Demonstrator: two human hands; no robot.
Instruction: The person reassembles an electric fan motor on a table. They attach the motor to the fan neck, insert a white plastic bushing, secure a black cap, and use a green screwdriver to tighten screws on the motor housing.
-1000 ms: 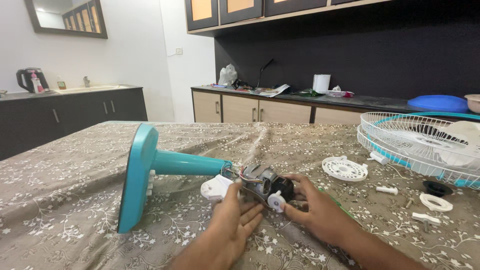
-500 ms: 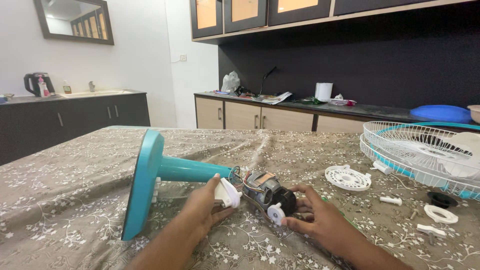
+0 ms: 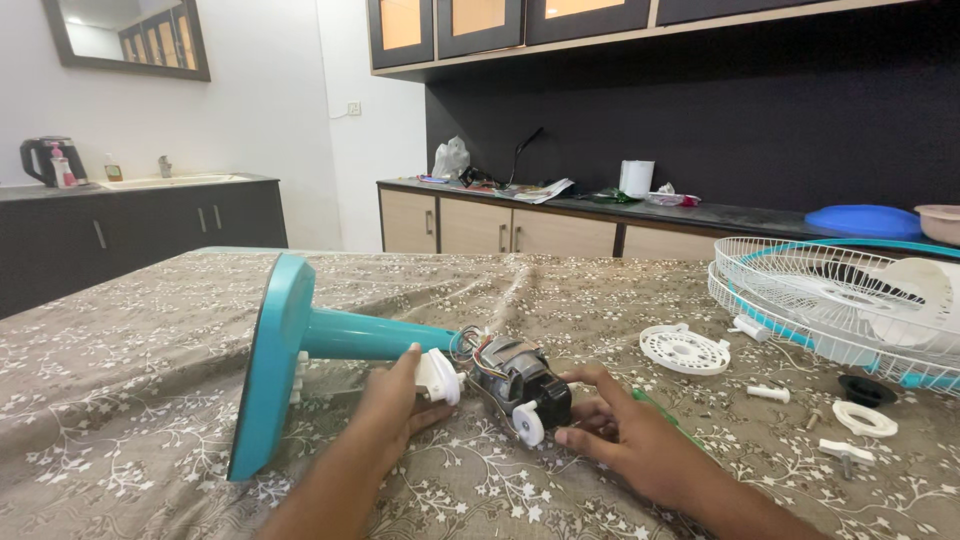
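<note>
While the teal fan stand lay on the desk, the left hand pinched a white plastic piece and the right hand, fingers loosely curled, steadied the motor. Fitting seemed underway; aligning the parts likely came next.

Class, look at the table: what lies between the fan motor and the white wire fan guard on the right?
In the head view, a round white slotted disc lies on the cloth between the fan motor and the fan guard.

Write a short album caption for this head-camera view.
Two bare hands, left hand and right hand, steady an exposed fan motor on a toppled teal fan stand.
</note>
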